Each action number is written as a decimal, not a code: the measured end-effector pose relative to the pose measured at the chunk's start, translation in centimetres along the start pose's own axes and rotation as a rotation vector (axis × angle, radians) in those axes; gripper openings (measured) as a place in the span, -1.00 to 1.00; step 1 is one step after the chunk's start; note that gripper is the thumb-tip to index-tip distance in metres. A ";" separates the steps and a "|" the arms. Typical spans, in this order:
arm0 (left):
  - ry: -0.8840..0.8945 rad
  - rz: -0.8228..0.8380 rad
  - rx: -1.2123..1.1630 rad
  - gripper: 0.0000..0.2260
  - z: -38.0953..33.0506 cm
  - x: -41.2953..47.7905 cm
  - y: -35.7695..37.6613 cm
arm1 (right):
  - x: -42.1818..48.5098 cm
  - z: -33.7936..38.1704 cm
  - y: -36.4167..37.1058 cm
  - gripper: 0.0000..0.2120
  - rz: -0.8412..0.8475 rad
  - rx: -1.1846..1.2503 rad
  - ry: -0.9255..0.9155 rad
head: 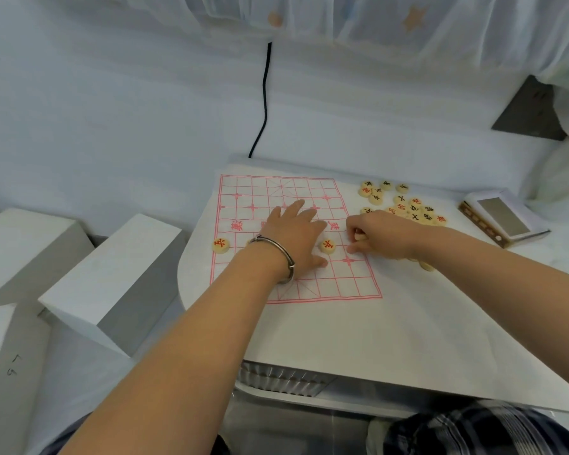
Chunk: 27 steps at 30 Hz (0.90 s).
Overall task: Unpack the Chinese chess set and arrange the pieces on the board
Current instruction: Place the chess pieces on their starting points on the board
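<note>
- Head view: bright, even, cool-white light; no single hard source can be told.
- Shadows soft and weak: a faint one under the left hand (293, 238) on the paper board (309, 287), another under the right hand (378, 236).
- White blocks (112, 284) at left show grey shaded sides, tops lit.
- No strong glare; the bracelet (278, 254) carries a small highlight.
- Overall image soft, fine detail smeared; characters on the loose pieces (404, 205) are partly unreadable.
- Wide-angle distortion: table edge (408, 376) and forearms bow toward the frame edges.
- Curtain (375, 18) at top is washed out and hazy.
</note>
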State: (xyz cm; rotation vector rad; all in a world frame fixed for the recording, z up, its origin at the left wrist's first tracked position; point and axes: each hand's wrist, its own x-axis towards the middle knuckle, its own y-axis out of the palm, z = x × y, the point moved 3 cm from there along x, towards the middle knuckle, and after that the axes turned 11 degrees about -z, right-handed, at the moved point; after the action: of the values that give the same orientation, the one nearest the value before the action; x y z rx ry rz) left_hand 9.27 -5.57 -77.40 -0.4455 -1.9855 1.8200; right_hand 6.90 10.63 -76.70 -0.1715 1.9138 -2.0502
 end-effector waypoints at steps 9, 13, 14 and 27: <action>-0.033 -0.063 -0.022 -0.53 -1.6 2.3 0.2 | -0.7 -1.2 -0.2 -0.83 0.010 0.028 -0.001; -0.048 -0.063 -0.025 -0.57 -1.3 2.7 0.1 | -0.9 -1.5 -0.4 -0.78 -0.047 0.035 -0.013; -0.051 -0.061 -0.026 -0.58 -1.2 2.8 0.1 | -0.9 -1.6 -0.5 -0.79 -0.072 0.044 -0.012; -0.071 -0.092 -0.045 -0.70 -1.1 3.3 0.7 | -1.0 -1.0 -0.1 -0.76 -0.157 0.025 -0.035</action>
State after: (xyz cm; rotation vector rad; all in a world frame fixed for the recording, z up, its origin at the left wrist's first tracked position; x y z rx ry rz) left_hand 6.95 -2.97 -77.78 -0.3013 -2.0622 1.7613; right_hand 7.49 11.94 -76.53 -0.3598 1.9068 -2.1540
